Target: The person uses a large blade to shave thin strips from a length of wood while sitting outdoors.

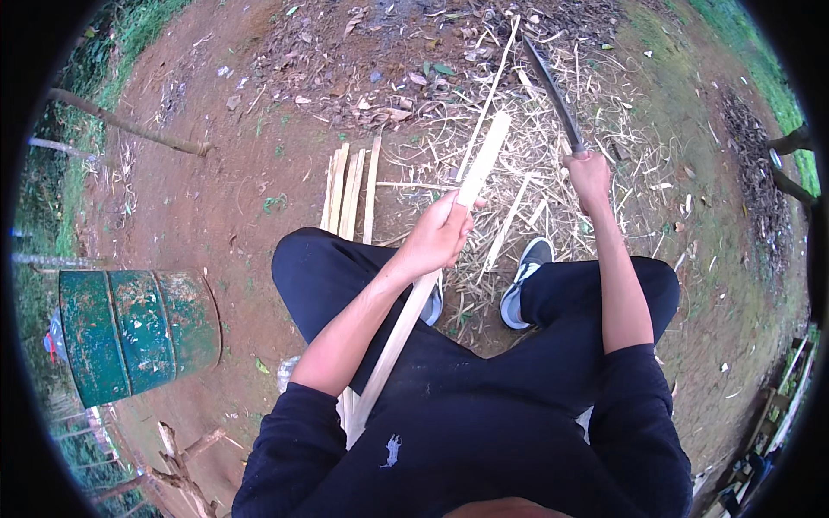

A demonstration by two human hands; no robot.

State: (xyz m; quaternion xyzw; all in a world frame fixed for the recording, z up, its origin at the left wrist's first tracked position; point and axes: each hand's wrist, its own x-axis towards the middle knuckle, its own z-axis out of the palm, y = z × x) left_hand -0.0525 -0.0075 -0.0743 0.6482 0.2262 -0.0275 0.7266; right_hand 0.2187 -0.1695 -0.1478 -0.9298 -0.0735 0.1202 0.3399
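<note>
My left hand [438, 231] is closed around a long pale wooden strip [485, 157], which slants from my lap up past the hand, its far end tilted to the right. In my right hand [591, 180] is the handle of a machete [553, 89]; its long dark blade points forward and slightly left, apart from the strip. Several cut wooden strips [347, 192] lie on the ground beyond my left knee. More pale wood shows under my left forearm, partly hidden. A thin sliver [492, 95] lies on the ground between strip and blade.
Curled wood shavings [527, 138] cover the ground before my shoes [528, 281]. Dry leaves [380, 95] lie farther off. A rusty green metal drum [138, 332] stands at the left, with cut branches [183, 470] nearer. A wooden pole [129, 123] sits far left.
</note>
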